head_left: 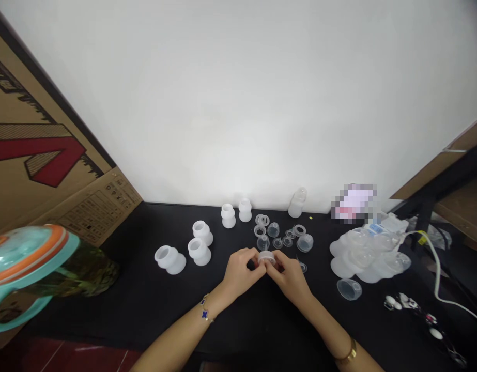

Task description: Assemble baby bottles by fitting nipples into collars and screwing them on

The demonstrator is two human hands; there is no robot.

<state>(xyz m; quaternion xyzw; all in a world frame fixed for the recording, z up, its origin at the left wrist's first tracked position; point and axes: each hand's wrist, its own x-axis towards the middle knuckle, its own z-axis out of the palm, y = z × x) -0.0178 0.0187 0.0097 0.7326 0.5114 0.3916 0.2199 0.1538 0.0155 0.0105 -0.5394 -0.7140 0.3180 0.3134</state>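
Both my hands meet over the black table (137, 294). My left hand (241, 273) and my right hand (288, 275) are closed, pinching one small translucent white ring-shaped part (266, 257) between their fingertips. Just beyond lie several small clear rings and caps (285, 235). Several white hourglass-shaped plastic pieces (199, 250) stand to the left of my hands. A small white bottle (297, 202) stands by the wall.
A pile of clear dome-shaped cups (368, 256) sits at right, with one loose clear cup (349, 289) in front. A white cable (437, 268) and small earbud-like items (397, 302) lie far right. A cardboard box (48, 165) and a teal-and-orange container (25, 268) stand at left.
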